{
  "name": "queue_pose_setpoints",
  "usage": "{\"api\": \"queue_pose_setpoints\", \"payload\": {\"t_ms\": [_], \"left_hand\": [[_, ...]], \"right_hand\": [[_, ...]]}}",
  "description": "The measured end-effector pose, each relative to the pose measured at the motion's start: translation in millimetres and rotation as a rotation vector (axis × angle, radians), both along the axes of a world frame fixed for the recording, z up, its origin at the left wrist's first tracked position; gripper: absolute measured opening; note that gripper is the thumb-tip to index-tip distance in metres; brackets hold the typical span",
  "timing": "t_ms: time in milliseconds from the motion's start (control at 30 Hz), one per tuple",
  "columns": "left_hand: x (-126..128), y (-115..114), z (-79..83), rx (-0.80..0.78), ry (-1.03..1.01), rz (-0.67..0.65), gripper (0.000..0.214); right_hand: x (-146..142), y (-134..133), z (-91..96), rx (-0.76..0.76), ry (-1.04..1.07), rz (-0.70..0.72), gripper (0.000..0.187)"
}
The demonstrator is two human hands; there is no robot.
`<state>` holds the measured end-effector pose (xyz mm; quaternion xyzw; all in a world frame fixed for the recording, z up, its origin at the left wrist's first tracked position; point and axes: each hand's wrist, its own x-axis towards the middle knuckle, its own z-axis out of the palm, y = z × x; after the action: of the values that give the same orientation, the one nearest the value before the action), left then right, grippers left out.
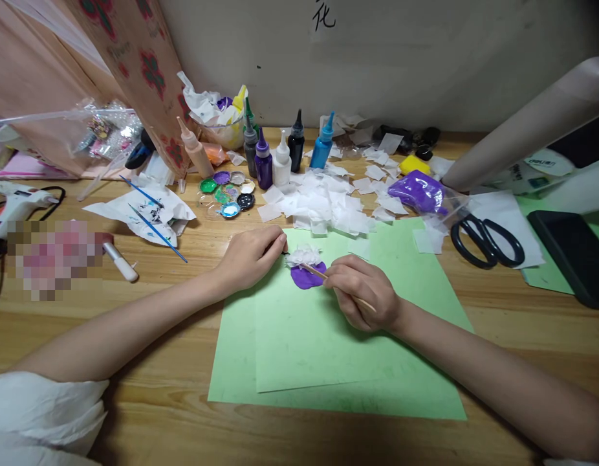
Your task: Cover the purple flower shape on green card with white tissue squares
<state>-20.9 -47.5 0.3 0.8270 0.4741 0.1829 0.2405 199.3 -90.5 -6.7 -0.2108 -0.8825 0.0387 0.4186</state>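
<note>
Currently, right hand (362,294): fingers grasping one stick (317,272) over one purple disc (304,279); left hand (251,259): cannot tell.

The right hand (362,294) covers the middle of the thin stick (317,272), whose tip is lost against the white tufts (303,256); these conceal the upper part of the purple piece (306,278). Beside the left hand (251,259), a dark speck (285,253) is too small to identify. The glue gun (22,199) and phone (571,255) are cut off by the left and right edges respectively, the handwritten character (323,16) by the top. The pixelated patch (59,259) is unreadable. The grey bottle (251,155) partly hides the green bottle (250,116).
</note>
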Motion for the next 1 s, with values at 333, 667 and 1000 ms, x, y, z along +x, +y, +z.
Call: {"api": "queue_pose_setpoints", "payload": {"t_ms": [333, 667, 1000], "left_hand": [[0.5, -0.2, 1.1, -0.002, 0.041, 0.017, 0.032], [0.7, -0.4, 2.4, 0.005, 0.047, 0.015, 0.033], [0.6, -0.6, 0.9, 0.012, 0.057, 0.026, 0.032]], "right_hand": [[0.9, 2.6, -8.4, -0.182, 0.228, -0.036, 0.017], [2.9, 1.7, -4.7, -0.111, 0.153, -0.001, 0.016], [2.3, 0.2, -4.6, -0.126, 0.198, -0.027, 0.016]]}}
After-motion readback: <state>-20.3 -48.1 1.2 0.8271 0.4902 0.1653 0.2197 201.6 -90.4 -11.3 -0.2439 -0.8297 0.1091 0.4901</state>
